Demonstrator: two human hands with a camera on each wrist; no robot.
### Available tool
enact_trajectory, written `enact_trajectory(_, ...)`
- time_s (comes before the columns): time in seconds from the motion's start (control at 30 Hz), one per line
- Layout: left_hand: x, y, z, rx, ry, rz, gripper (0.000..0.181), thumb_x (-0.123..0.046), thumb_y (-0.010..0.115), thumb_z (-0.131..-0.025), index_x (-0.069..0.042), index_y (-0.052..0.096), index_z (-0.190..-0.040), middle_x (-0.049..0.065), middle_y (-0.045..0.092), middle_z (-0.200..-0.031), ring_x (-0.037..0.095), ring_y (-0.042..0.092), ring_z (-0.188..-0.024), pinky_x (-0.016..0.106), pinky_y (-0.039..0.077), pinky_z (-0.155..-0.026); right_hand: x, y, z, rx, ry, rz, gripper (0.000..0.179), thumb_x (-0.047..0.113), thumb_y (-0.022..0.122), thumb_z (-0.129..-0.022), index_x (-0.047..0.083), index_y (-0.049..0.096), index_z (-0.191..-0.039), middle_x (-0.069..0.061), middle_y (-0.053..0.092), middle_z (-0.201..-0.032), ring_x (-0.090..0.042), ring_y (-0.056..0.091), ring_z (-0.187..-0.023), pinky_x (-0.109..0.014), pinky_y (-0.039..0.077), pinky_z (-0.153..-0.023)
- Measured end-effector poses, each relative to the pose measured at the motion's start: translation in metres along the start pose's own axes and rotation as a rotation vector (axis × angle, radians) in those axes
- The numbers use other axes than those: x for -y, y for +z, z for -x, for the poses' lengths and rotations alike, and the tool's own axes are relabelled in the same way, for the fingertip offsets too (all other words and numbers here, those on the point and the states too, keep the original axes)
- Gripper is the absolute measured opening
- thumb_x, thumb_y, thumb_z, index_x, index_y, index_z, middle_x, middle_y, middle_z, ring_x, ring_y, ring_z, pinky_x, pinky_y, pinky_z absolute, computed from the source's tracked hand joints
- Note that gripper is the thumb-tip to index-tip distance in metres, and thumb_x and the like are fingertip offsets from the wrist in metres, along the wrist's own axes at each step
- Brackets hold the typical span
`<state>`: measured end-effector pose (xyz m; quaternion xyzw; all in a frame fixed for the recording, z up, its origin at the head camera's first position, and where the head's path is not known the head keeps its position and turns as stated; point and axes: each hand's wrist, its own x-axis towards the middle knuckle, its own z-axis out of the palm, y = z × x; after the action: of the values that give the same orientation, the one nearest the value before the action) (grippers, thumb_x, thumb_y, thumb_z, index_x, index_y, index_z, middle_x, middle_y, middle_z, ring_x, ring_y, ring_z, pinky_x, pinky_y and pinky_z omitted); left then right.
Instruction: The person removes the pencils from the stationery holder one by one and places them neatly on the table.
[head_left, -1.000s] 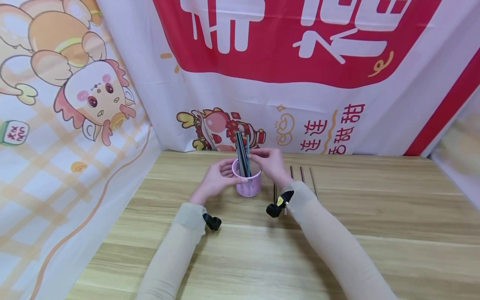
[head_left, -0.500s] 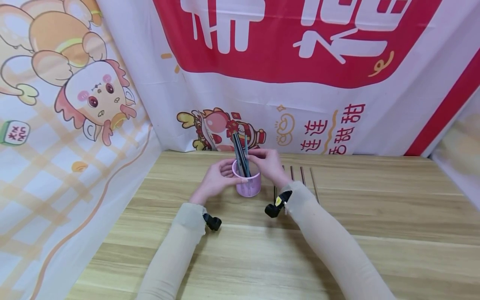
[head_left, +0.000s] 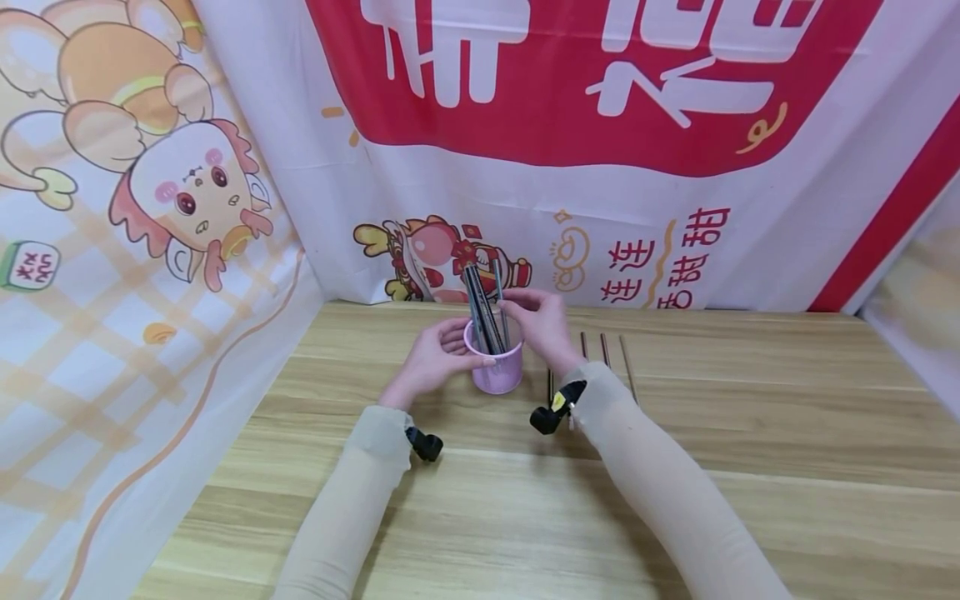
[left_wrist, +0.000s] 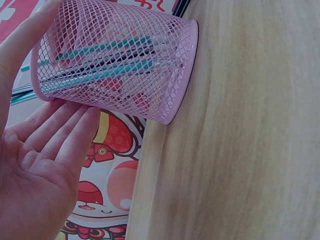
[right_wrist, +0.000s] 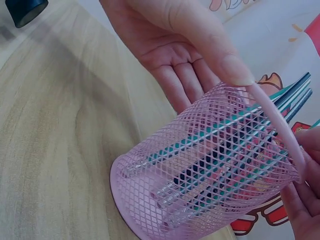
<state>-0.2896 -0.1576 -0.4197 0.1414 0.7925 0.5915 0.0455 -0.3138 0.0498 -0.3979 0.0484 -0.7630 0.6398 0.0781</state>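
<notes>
A pink mesh pen holder (head_left: 498,375) stands upright on the table, with several slim dark and teal pencils (head_left: 483,308) leaning to its left side. My left hand (head_left: 429,358) steadies it, thumb on the near rim and fingers around the left and far side. In the left wrist view, those fingers (left_wrist: 65,130) lie against the mesh. My right hand (head_left: 543,325) pinches one teal pencil (head_left: 498,279) between thumb and fingertips just above the rim, apart from the bundle; its lower end is inside the holder. Through the mesh, silvery pencil ends (right_wrist: 175,217) rest near the bottom.
Several more pencils lie on the wooden table (head_left: 480,517) to the right of the holder, among them a dark red one (head_left: 605,350) and a tan one (head_left: 627,362), partly behind my right wrist. A printed cloth (head_left: 420,183) hangs along the back edge.
The bundle has tipped a little left in the holder. The pinched pencil first shifted slightly left, then right and up, away from the bundle. My left hand has stayed in place.
</notes>
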Motion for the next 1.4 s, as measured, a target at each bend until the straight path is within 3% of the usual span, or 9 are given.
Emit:
enact_trajectory(0.27, -0.002, 0.001, 0.002, -0.003, -0.008, -0.016, 0.082, -0.017, 0.091, -0.078, -0.003, 0.048, -0.147, 0.015, 0.058, -0.141, 0.027, 0.059, -0.125, 0.034, 0.049, -0.106, 0.007, -0.006, 0.001, -0.011, 0.003, -0.025, 0.026, 0.021, 0.077, -0.094, 0.012, 0.075, -0.119, -0.004, 0.073, -0.111, -0.018, 0.068, -0.103, -0.032, 0.057, -0.092)
enact_trajectory(0.53, -0.002, 0.001, 0.002, -0.003, -0.004, -0.002, 0.08, -0.016, 0.09, -0.079, -0.003, 0.049, -0.147, 0.014, 0.058, -0.14, 0.026, 0.059, -0.125, 0.033, 0.049, -0.105, 0.016, -0.011, 0.001, -0.03, -0.004, -0.09, 0.028, 0.018, 0.077, -0.093, 0.006, 0.074, -0.119, -0.007, 0.074, -0.108, -0.021, 0.072, -0.093, -0.031, 0.059, -0.088)
enact_trajectory(0.8, -0.002, 0.0, 0.002, -0.004, -0.011, -0.005, 0.083, -0.019, 0.092, -0.078, -0.003, 0.049, -0.147, 0.014, 0.058, -0.141, 0.026, 0.059, -0.125, 0.033, 0.049, -0.105, 0.027, -0.02, 0.001, -0.072, -0.043, -0.196, 0.029, 0.015, 0.079, -0.091, 0.004, 0.073, -0.117, -0.012, 0.074, -0.107, -0.023, 0.073, -0.088, -0.033, 0.061, -0.087)
enact_trajectory(1.0, 0.0, 0.001, 0.001, -0.01, -0.012, 0.002, 0.083, -0.019, 0.093, -0.076, -0.003, 0.051, -0.146, 0.014, 0.06, -0.139, 0.026, 0.059, -0.124, 0.032, 0.05, -0.105, 0.038, -0.027, 0.0, -0.133, -0.077, -0.298, 0.029, 0.013, 0.082, -0.089, 0.001, 0.074, -0.114, -0.015, 0.074, -0.104, -0.031, 0.074, -0.088, -0.037, 0.062, -0.084)
enact_trajectory(1.17, 0.001, 0.0, 0.0, -0.01, -0.009, 0.006, 0.084, -0.02, 0.094, -0.075, -0.002, 0.051, -0.145, 0.013, 0.06, -0.138, 0.026, 0.06, -0.124, 0.032, 0.05, -0.105, 0.045, -0.036, 0.002, -0.157, -0.068, -0.327, 0.032, 0.017, 0.083, -0.088, 0.004, 0.074, -0.115, -0.013, 0.074, -0.105, -0.024, 0.074, -0.085, -0.032, 0.062, -0.082)
enact_trajectory(1.4, 0.005, -0.001, -0.002, -0.006, -0.01, 0.001, 0.088, -0.024, 0.094, -0.073, -0.003, 0.05, -0.146, 0.012, 0.06, -0.138, 0.023, 0.06, -0.123, 0.029, 0.05, -0.104, 0.052, -0.052, 0.005, -0.175, -0.074, -0.409, 0.032, 0.013, 0.083, -0.087, 0.001, 0.073, -0.115, -0.015, 0.073, -0.107, -0.024, 0.073, -0.087, -0.034, 0.062, -0.082)
